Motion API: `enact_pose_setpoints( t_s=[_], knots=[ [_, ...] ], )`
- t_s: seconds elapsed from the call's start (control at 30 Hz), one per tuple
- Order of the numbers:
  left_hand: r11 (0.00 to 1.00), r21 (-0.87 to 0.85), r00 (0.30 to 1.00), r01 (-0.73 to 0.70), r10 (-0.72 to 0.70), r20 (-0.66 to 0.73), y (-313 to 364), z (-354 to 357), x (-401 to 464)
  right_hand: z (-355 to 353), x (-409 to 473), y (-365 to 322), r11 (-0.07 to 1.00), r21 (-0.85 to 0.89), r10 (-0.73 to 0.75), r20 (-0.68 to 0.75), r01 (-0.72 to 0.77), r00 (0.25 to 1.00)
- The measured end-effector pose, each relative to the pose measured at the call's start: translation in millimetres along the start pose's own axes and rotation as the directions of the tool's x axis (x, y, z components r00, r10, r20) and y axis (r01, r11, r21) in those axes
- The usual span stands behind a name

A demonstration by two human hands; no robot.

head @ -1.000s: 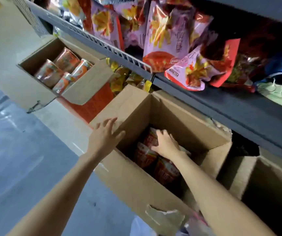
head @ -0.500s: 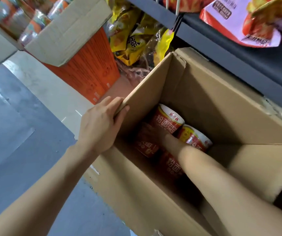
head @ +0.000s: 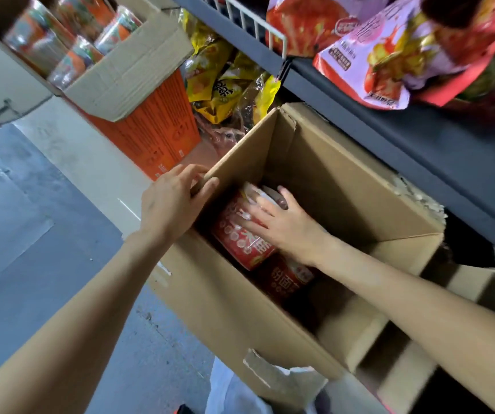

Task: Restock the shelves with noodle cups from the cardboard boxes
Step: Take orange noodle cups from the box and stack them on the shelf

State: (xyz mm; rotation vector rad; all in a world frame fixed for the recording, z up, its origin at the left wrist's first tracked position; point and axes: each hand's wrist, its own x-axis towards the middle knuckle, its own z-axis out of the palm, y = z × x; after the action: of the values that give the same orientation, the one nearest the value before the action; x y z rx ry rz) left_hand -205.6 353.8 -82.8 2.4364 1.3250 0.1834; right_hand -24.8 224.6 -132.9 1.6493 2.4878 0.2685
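An open cardboard box (head: 323, 174) stands on the floor against the dark shelf unit (head: 389, 135). Inside it, my right hand (head: 282, 222) grips a red noodle cup (head: 237, 234) lying on its side, fingers spread over its upper end. Under it lies a second red cup (head: 285, 279), partly hidden by my wrist. My left hand (head: 171, 201) holds the box's left top edge, thumb inside the rim and fingers outside.
A second open box (head: 132, 70) with orange wrapped cups (head: 61, 34) sits on an orange crate (head: 156, 138) at upper left. Yellow snack bags (head: 225, 82) fill the low shelf. Pink and red bags (head: 374, 46) lie on the upper shelf. Another carton (head: 404, 375) stands at right.
My right hand has risen from deep in the box with a red cup held in it. My left hand has stayed on the box's edge. The camera pulled back slightly.
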Motion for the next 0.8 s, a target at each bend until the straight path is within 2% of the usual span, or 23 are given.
enact_pose_setpoints(
  t_s=[0.07,0.1,0.13,0.17,0.2,0.23,0.33,0.43,0.5,0.57,0.6,0.63,0.7,0.73,0.77,0.8],
  knots=[
    [0.989,-0.135,0.998,0.057,-0.058,-0.004,9.8,-12.4,-10.1,-49.1,-22.0,15.5,0.997,-0.028,0.071,-0.114,-0.075,0.991],
    [0.964,-0.261,0.999,0.044,-0.039,0.024,15.9,-20.9,-16.0,-73.2,-31.5,25.2,0.995,-0.031,0.092,-0.144,-0.098,0.985],
    [0.894,-0.447,0.997,0.027,0.011,0.083,23.9,-32.8,-22.3,-94.1,-39.8,35.1,0.994,-0.036,0.096,-0.177,-0.104,0.980],
    [0.758,-0.650,0.981,0.053,0.083,0.176,31.2,-45.2,-27.3,-110.8,-45.3,44.0,0.994,-0.055,0.085,-0.214,-0.099,0.973],
    [0.610,-0.786,0.950,0.104,0.172,0.259,36.4,-56.4,-30.7,-125.0,-48.5,52.5,0.992,-0.090,0.061,-0.254,-0.086,0.965],
    [0.518,-0.844,0.918,0.142,0.249,0.307,38.5,-66.3,-31.4,-137.1,-49.1,59.0,0.988,-0.136,0.030,-0.287,-0.072,0.957],
    [0.448,-0.883,0.862,0.139,0.384,0.330,45.6,-92.0,-30.3,-159.2,-41.6,66.8,0.968,-0.242,-0.028,-0.348,-0.061,0.937],
    [0.393,-0.903,0.891,0.175,0.327,0.315,42.7,-104.7,-31.2,-167.0,-26.9,63.3,0.958,-0.265,0.007,-0.366,-0.111,0.931],
    [0.388,-0.900,0.918,0.198,0.250,0.309,35.5,-102.2,-35.2,-168.7,-18.9,55.5,0.966,-0.170,0.110,-0.407,-0.194,0.907],
    [0.327,-0.916,0.951,0.231,0.124,0.284,28.6,-94.9,-41.9,-162.8,-15.5,42.9,0.932,0.114,0.357,-0.468,-0.345,0.808],
    [0.284,-0.929,0.963,0.238,0.059,0.265,25.7,-89.8,-44.0,-156.3,-14.2,35.3,0.857,0.300,0.515,-0.459,-0.420,0.724],
    [0.246,-0.940,0.970,0.234,0.002,0.242,22.9,-84.6,-45.1,-143.8,-13.6,27.5,0.735,0.480,0.669,-0.401,-0.479,0.625],
    [0.219,-0.954,0.978,0.207,-0.072,0.196,17.4,-74.1,-42.2,-104.8,-10.7,14.8,0.393,0.728,0.875,-0.108,-0.561,0.473],
    [0.229,-0.954,0.980,0.193,-0.096,0.175,14.5,-69.3,-37.6,-79.5,-8.1,9.6,0.252,0.748,0.895,0.062,-0.614,0.442],
    [0.241,-0.953,0.980,0.185,-0.115,0.161,12.3,-65.1,-31.9,-53.1,-5.0,5.5,0.184,0.713,0.879,0.189,-0.676,0.438],
    [0.248,-0.951,0.979,0.187,-0.130,0.158,10.1,-61.2,-24.8,-26.6,-1.2,2.3,0.182,0.641,0.842,0.290,-0.746,0.454]
  ],
)
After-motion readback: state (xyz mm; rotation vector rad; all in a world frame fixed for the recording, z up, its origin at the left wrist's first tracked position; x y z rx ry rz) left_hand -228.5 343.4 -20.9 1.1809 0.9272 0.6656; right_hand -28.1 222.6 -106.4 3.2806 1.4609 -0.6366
